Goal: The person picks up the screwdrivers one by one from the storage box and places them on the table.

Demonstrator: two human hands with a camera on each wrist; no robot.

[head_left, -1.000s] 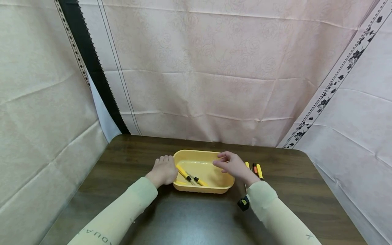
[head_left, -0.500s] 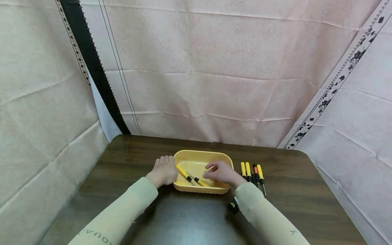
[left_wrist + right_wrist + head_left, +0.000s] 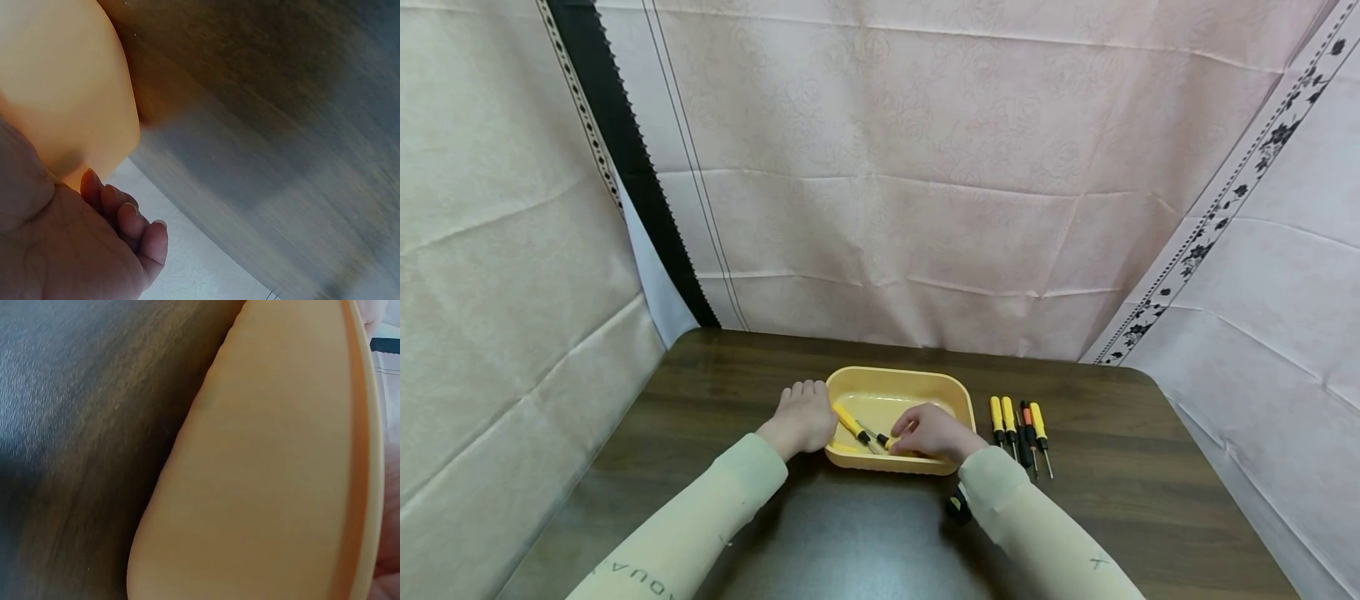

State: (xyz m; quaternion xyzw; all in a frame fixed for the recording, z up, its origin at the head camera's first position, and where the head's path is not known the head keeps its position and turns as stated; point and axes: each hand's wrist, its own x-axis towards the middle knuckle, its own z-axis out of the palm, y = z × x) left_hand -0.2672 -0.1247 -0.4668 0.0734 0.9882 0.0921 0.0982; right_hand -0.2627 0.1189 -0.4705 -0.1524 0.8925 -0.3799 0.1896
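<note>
A shallow yellow plastic basin (image 3: 857, 379) sits on the dark wooden table. My left hand (image 3: 805, 419) grips its left end; the left wrist view shows curled fingers (image 3: 131, 222) beside the basin's wall. Inside, at the left, lies a screwdriver (image 3: 848, 418) with a yellow handle and black collar. My right hand (image 3: 934, 432) reaches down over the front right part of the basin, thumb and fingers pinching the yellow handle of a second screwdriver (image 3: 882, 439). Most of that handle is hidden by the hand. The right wrist view shows mainly the basin's outer wall (image 3: 269, 450).
Several screwdrivers (image 3: 1009, 417) with yellow, black and red handles lie side by side right of the basin. A black tape measure (image 3: 957, 507) rests near my right sleeve (image 3: 1000, 483), partly covered. Pale patterned cloth (image 3: 880, 208) hangs behind the table (image 3: 737, 375).
My right hand has moved left and down from the basin's right side to the second screwdriver's handle, its fingers closing on it. The left hand has stayed at the basin's left end.
</note>
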